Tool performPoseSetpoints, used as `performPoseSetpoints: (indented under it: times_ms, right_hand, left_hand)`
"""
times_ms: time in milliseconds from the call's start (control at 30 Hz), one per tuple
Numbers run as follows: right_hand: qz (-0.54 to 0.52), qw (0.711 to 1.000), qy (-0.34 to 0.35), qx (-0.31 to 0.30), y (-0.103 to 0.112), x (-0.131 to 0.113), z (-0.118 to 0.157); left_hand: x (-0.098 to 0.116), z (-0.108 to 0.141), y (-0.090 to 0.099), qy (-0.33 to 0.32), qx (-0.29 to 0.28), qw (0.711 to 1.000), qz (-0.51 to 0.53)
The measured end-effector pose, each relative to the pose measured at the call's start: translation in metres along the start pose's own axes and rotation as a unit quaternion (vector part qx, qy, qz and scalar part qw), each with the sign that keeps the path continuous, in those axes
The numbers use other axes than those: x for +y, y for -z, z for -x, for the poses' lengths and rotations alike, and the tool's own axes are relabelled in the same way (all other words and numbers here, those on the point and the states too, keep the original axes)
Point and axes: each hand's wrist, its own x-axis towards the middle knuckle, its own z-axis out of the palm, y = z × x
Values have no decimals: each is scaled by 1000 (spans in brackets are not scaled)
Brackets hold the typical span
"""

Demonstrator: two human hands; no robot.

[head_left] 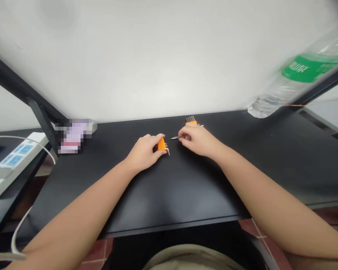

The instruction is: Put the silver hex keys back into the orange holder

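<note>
My left hand (145, 152) is closed around an orange hex key holder (161, 144), above the black table. Bent metal ends of hex keys (168, 151) stick out of its right side. To the right, my right hand (198, 138) pinches a thin metal hex key (175, 138) whose tip points left toward the holder. The hand hides the rest of that key. Just behind my right hand lies a second orange hex key holder (191, 122), with several dark keys standing out of its far end. A short bright metal end shows beside it.
The black table (169, 195) meets a pale wall. A clear bottle with a green label (310, 69) stands at the back right. At the left are a blurred-out purplish packet (73, 137), a white power strip (18, 155) and a white cable (18, 232). Dark frame bars flank both sides.
</note>
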Motion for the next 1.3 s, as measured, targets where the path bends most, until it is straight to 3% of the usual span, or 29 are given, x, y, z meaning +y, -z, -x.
performPoseSetpoints:
  times_ms: [167,467,733,1000,1300]
  right_hand:
    - [96,993,-10,-61,6,20,-5]
    - [215,970,-52,-97,2,-11,3]
    - [234,967,-34,-95,4,-18,3]
    - [106,990,56,-73,4,-25,3]
    - [27,992,112,-43,2,-20,3]
  left_hand:
    - [0,0,0,7,-4,1000,-20]
    - [3,0,2,11,-13,999,-36]
    - [3,0,2,10,-15,999,-36]
    - [4,-1,3,7,-18,1000,-24]
    - [2,2,2,-5,-4,1000,-5]
